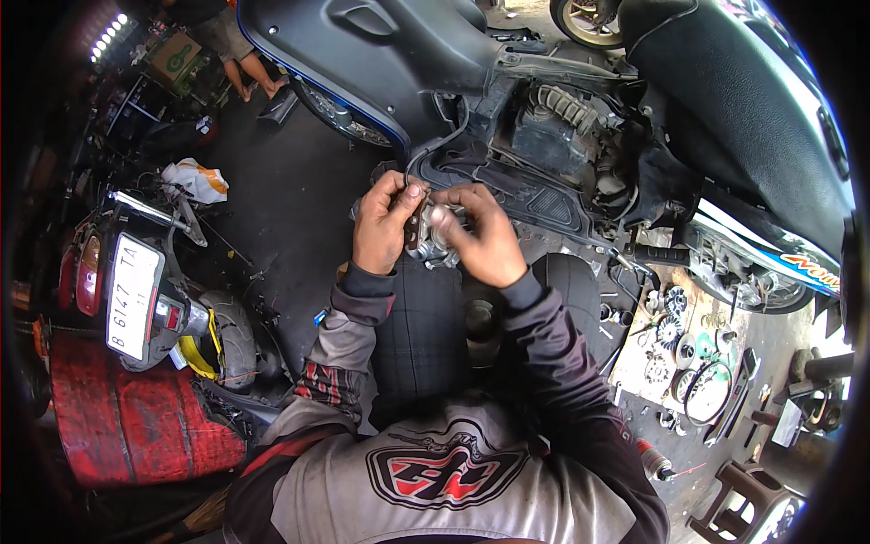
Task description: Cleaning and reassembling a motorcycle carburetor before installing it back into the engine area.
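Observation:
Above my knees I hold a small silver metal engine part (424, 243), much like a cylinder head, with a brownish flat face and holes. My left hand (381, 227) grips its left side, thumb and fingers pinched at the top edge. Closed over its right and upper side is my right hand (489, 238), its thumb slightly blurred. The fingers hide much of the part, and I cannot make out whether a smaller piece is between them. Just beyond my hands lies the scooter's black footboard (535, 195).
The scooter, with its black seat (725, 118) and exposed engine bay (562, 127), fills the far right. Loose gears and rings lie on a board (634, 372), near a spray can (654, 461) and a brown stool (739, 503). A red drum (136, 417) and another motorcycle's tail (136, 290) are left. Another person's legs (245, 68) show far left.

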Demonstrator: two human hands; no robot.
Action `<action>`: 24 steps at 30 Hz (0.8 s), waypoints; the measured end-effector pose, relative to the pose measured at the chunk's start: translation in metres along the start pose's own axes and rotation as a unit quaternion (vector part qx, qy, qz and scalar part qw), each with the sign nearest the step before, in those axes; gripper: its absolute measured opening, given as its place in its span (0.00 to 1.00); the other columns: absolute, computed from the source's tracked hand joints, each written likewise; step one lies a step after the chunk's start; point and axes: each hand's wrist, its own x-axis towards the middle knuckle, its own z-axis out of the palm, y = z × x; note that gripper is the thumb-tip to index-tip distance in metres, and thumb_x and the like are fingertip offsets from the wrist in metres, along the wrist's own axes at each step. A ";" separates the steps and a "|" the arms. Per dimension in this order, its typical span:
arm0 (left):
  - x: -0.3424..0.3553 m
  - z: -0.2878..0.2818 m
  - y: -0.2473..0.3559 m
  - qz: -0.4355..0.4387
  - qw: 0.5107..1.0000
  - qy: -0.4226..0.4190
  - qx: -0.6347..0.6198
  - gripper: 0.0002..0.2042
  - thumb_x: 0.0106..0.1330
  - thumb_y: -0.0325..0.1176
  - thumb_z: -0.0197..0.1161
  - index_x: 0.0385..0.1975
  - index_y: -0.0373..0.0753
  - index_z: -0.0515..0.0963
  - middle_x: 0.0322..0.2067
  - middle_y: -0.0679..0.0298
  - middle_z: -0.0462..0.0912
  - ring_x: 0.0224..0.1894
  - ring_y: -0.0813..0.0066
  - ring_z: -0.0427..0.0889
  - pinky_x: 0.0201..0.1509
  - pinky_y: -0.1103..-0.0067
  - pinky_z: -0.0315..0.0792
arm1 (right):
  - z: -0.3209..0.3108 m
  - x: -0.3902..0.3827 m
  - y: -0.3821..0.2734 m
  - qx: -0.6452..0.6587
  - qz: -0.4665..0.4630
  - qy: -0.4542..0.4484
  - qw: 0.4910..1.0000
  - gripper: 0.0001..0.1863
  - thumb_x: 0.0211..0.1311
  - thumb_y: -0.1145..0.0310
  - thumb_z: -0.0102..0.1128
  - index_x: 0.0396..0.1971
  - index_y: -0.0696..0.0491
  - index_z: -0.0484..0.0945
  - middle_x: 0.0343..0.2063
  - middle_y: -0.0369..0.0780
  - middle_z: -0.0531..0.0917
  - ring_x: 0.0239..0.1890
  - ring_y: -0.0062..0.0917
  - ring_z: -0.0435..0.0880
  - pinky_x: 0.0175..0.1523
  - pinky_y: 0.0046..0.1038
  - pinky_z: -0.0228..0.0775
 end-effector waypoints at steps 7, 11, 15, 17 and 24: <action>0.015 0.026 0.010 -0.022 0.995 -0.015 0.098 0.07 0.67 0.28 0.67 0.34 0.30 0.82 0.29 0.67 0.82 0.32 0.83 0.78 0.39 0.82 0.72 | 0.014 -0.034 -0.002 -0.172 -0.058 0.070 0.981 0.53 0.40 0.53 0.85 0.64 0.61 0.65 0.51 0.54 0.73 0.54 0.49 0.77 0.58 0.39 0.73; 0.025 0.032 0.014 -0.004 0.987 -0.074 0.146 0.10 0.69 0.31 0.66 0.39 0.28 0.83 0.31 0.66 0.84 0.37 0.79 0.81 0.46 0.80 0.73 | -0.013 -0.028 0.008 -0.082 -0.002 0.076 0.994 0.35 0.53 0.61 0.78 0.57 0.63 0.74 0.48 0.49 0.82 0.50 0.38 0.83 0.57 0.34 0.73; 0.048 0.032 0.012 -0.127 0.987 -0.089 -0.046 0.19 0.75 0.48 0.58 0.47 0.37 0.83 0.40 0.66 0.83 0.45 0.78 0.81 0.51 0.77 0.74 | -0.063 -0.018 0.008 0.056 0.047 0.030 0.997 0.39 0.61 0.59 0.73 0.66 0.61 0.65 0.57 0.46 0.78 0.60 0.29 0.74 0.66 0.32 0.65; 0.057 0.046 0.007 -0.220 0.967 -0.097 -0.080 0.27 0.74 0.60 0.53 0.54 0.41 0.79 0.45 0.67 0.81 0.50 0.76 0.79 0.51 0.69 0.74 | -0.098 -0.011 0.003 0.089 0.052 0.026 0.994 0.43 0.63 0.56 0.71 0.70 0.61 0.59 0.62 0.47 0.73 0.65 0.30 0.69 0.69 0.32 0.60; 0.044 0.107 -0.030 -0.293 0.771 -0.363 -0.434 0.36 0.73 0.64 0.46 0.73 0.48 0.56 0.66 0.51 0.71 0.64 0.37 0.72 0.61 0.35 0.66 | -0.170 0.035 0.026 0.248 -0.004 -0.045 0.968 0.46 0.58 0.41 0.68 0.65 0.61 0.66 0.60 0.44 0.76 0.62 0.30 0.75 0.66 0.34 0.67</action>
